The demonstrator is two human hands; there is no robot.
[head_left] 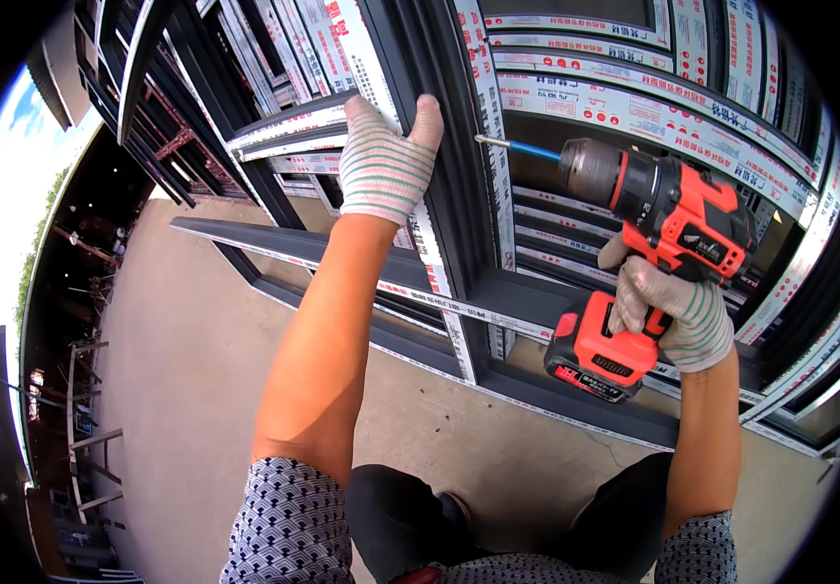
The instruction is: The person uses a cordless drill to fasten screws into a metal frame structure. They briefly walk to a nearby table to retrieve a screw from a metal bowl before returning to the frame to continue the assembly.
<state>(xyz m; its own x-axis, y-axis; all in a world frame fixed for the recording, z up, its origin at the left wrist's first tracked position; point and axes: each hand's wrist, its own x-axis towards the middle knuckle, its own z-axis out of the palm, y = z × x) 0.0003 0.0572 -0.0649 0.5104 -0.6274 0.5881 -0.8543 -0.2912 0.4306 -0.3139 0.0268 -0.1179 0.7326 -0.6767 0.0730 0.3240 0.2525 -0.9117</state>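
My right hand (687, 311), in a striped knit glove, is wrapped round the grip of a red and black cordless drill (668, 209). From its chuck a long blue bit with a silver tip (527, 149) points left, its end close to a film-covered upright. My left hand (388, 161), gloved alike, grips a dark grey metal window frame (429, 68), thumb and fingers lying over the upright profile. White protective film with red and blue print covers parts of the frame. The fingertips of the left hand are partly hidden behind the profile.
More film-wrapped frames (624, 97) stand stacked at the right and far side. A long dark rail (274, 248) juts out to the left at shin height. Concrete floor (196, 389) lies beneath. Metal racks (94, 438) stand along the far left, by a bright opening.
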